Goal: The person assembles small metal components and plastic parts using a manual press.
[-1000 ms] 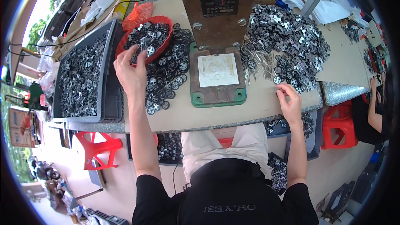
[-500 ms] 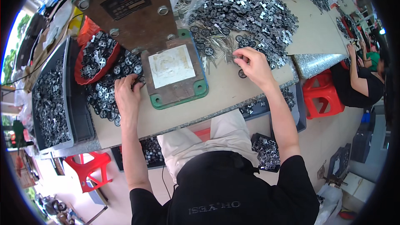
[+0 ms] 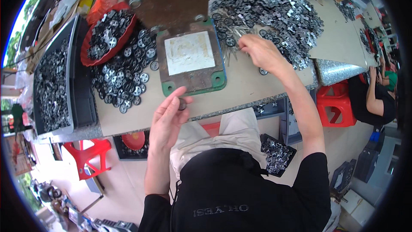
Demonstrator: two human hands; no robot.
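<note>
My left hand (image 3: 165, 122) is raised at the table's front edge. A small black toy wheel (image 3: 182, 104) is held in its fingers. My right hand (image 3: 262, 52) reaches over loose thin metal pins (image 3: 232, 55), its fingertips pinched together. Whatever lies between those fingertips is too small to make out. Several black wheels (image 3: 230, 42) lie by the pins. Between my hands stands a press with a green and brown base (image 3: 193, 85) and a whitish plate (image 3: 190, 53) on top. To its left spreads a heap of black wheels with silvery spokes (image 3: 120, 79).
A red bowl (image 3: 84, 51) of small parts stands behind the wheel heap. Farther left is a grey bin (image 3: 83, 116) of dark parts. A large pile of small dark parts (image 3: 283, 15) covers the back right. Red stools (image 3: 332, 103) flank the table. Another person (image 3: 371, 94) sits at the far right.
My left hand has left the wheel heap and come nearer to me, a wheel now in its fingers. The right hand stays at the pins. The whole view has shifted.
</note>
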